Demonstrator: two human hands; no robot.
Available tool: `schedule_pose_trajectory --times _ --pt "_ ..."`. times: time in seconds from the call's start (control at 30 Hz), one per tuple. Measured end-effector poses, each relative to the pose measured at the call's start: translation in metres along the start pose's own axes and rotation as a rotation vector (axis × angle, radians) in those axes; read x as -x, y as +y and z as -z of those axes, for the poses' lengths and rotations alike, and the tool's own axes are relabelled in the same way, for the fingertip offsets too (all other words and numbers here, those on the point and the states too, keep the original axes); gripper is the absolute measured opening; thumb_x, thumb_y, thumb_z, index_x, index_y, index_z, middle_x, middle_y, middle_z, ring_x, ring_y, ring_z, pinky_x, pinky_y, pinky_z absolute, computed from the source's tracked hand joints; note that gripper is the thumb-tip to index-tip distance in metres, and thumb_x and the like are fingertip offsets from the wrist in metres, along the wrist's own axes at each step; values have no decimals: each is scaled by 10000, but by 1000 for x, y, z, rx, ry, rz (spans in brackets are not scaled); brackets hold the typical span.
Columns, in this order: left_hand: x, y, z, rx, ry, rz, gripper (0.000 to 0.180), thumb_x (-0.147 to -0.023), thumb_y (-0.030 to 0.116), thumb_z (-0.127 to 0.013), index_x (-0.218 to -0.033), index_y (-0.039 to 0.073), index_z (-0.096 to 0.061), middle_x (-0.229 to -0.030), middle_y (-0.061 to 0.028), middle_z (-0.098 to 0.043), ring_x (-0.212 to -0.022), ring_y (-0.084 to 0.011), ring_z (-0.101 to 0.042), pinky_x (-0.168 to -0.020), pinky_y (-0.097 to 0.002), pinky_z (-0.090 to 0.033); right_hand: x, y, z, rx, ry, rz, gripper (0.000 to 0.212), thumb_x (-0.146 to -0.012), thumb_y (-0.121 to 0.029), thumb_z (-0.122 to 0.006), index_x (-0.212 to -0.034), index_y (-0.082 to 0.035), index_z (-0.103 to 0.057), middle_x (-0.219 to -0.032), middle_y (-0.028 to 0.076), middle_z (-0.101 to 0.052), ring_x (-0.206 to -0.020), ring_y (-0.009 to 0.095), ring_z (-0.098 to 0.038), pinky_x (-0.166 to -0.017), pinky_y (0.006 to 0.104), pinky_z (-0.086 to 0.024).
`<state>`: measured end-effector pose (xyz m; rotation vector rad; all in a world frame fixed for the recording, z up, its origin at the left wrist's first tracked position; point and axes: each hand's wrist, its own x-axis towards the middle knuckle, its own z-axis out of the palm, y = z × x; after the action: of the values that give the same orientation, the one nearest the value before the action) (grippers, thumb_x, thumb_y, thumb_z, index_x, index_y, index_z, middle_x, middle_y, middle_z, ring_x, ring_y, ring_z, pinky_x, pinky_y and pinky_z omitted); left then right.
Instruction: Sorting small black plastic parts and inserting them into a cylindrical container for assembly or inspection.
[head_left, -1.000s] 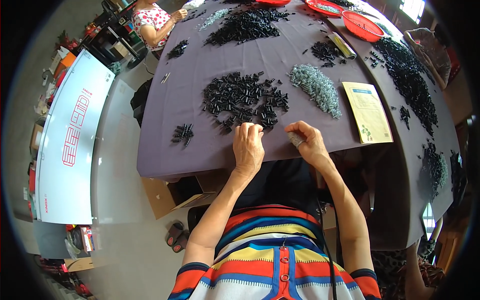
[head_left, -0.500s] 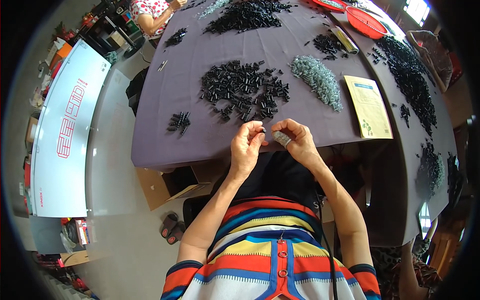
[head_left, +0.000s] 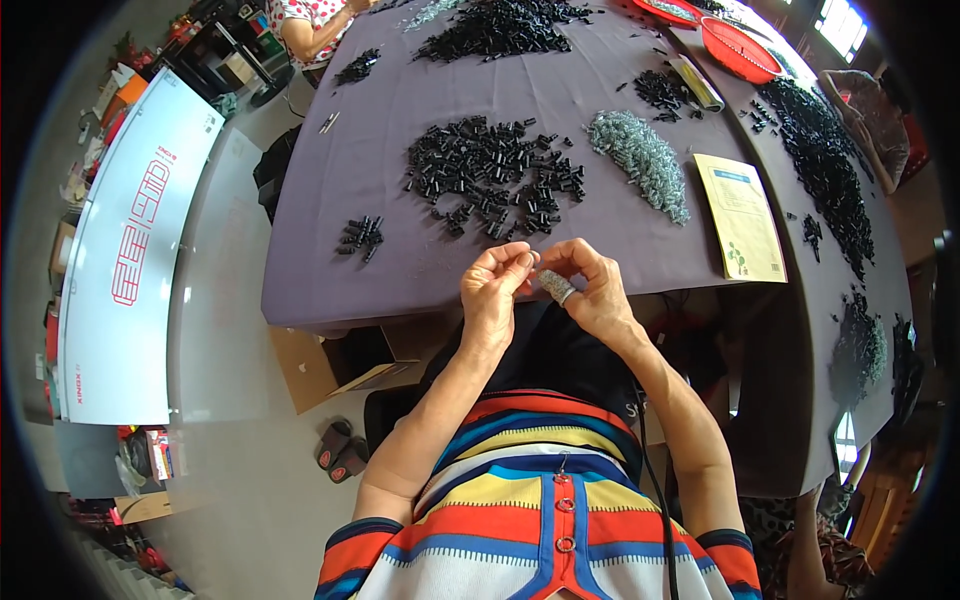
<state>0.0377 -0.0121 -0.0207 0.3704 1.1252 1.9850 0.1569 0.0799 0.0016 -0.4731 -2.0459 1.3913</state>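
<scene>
My left hand (head_left: 490,295) is closed in a pinch at the table's near edge. Its fingers now cover the spot where a small black cylinder showed half a second ago. Fingertip to fingertip with it, my right hand (head_left: 598,293) is closed too; what it pinches is hidden. A grey wrapping (head_left: 556,286) covers one of its fingers. Just beyond both hands spreads a loose pile of short black cylinders (head_left: 480,165), with a smaller cluster (head_left: 361,238) to its left. A heap of small clear, greyish pieces (head_left: 640,160) lies to the right.
A yellow printed packet (head_left: 740,218) lies near the right corner of the cloth-covered table (head_left: 340,290). Farther off are a black heap (head_left: 500,28), a red basket (head_left: 741,50) and another person's arm (head_left: 318,38). An open cardboard box (head_left: 298,370) stands under the table.
My right hand has shifted slightly left and its fingertips now meet my left hand's. The black cylinder seen at my left fingertips has gone from sight behind the fingers. The view has tilted slightly.
</scene>
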Motion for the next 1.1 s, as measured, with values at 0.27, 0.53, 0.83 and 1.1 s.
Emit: schedule_pose_trajectory --times 0.27,0.53,0.83,1.1 --pt "6 1 -4 12 -1 4 63 -858 17 -663 -914 8 -636 -804 -55 -661 -591 -86 -562 -529 -209 -450 1 -5 -1 153 32 65 295 -736 97 -644 -999 -5 -559 -878 133 -676 -805 266 -683 -688 340 -534" --pt "15 13 4 88 -44 157 41 -867 26 -654 -901 11 -636 -765 -63 -646 -576 -104 -558 -537 -239 -466 2 -2 0 78 -43 34 270 -750 4 -733 -967 -9 -573 -837 107 -674 -746 208 -684 -659 319 -537" --pt "6 27 34 199 16 115 56 -877 31 -630 -933 36 -629 -885 -104 -674 -701 -131 -631 -640 -260 -549 -15 1 7 315 32 81 190 -747 20 -653 -927 -35 -626 -852 116 -661 -783 274 -665 -686 348 -522" --pt "-2 27 52 234 55 113 68 -885 64 -621 -947 79 -645 -878 -65 -672 -710 -135 -604 -671 -298 -509 -45 -4 -45 759 -72 77 273 -760 -35 -590 -1027 -75 -628 -960 127 -632 -829 342 -637 -693 421 -516"
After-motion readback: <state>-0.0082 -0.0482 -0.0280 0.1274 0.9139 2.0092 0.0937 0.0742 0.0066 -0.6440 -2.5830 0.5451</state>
